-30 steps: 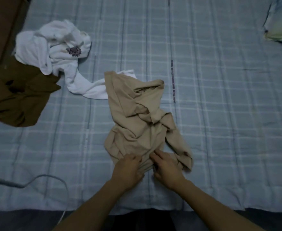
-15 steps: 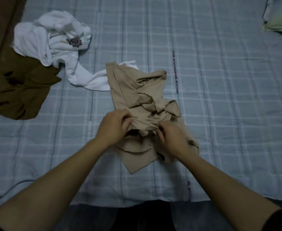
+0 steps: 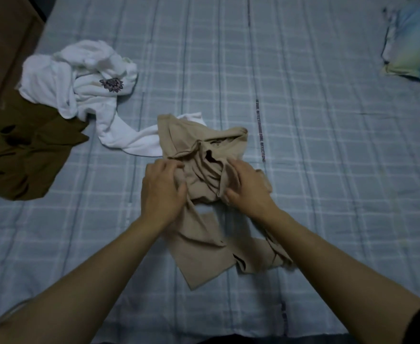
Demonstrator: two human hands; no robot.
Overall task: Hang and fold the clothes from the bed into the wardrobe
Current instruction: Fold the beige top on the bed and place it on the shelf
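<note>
A crumpled beige shirt (image 3: pixel 204 234) lies in the middle of the bed (image 3: pixel 303 145), which has a blue checked cover. My left hand (image 3: pixel 163 192) grips a bunch of the shirt's cloth on its left side. My right hand (image 3: pixel 247 187) holds a fold of the same shirt on its right side. The shirt's lower part trails toward me between my forearms. A white garment (image 3: pixel 80 80) with a dark flower print lies bunched at the far left, one sleeve reaching under the beige shirt. A dark brown garment (image 3: pixel 25 155) is spread at the left edge.
A blue and yellow pillow (image 3: pixel 412 45) sits at the far right corner. Brown furniture (image 3: pixel 3 28) stands beyond the bed's left side. The wardrobe is out of view.
Both hands moved from the shirt's near hem up to its middle and gathered the cloth there. The near part of the shirt now lies flatter and spread toward me.
</note>
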